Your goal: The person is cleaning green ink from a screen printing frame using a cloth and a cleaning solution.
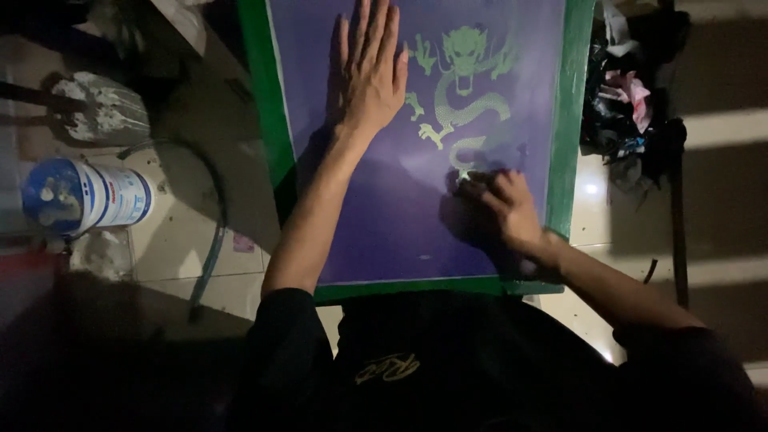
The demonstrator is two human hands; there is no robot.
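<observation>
Two hands on screen frame (572, 120), long axis running away: left hand (368, 76) flat, right hand (506, 206) curled, probably rubbing dragon stencil (464, 88).

Screen-printing workshop: stencilled printing screen (400, 208), paint tub (84, 196).

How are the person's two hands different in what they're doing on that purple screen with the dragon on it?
The left hand lies flat, fingers stretched out, on plain purple mesh beside the dragon design. The right hand is curled, fingertips pressed at the dragon's tail end; whether it holds something there is too dark to tell. The left hand sits farther up the green-framed screen, the right nearer the person. Both are bare and rest on the screen.
</observation>
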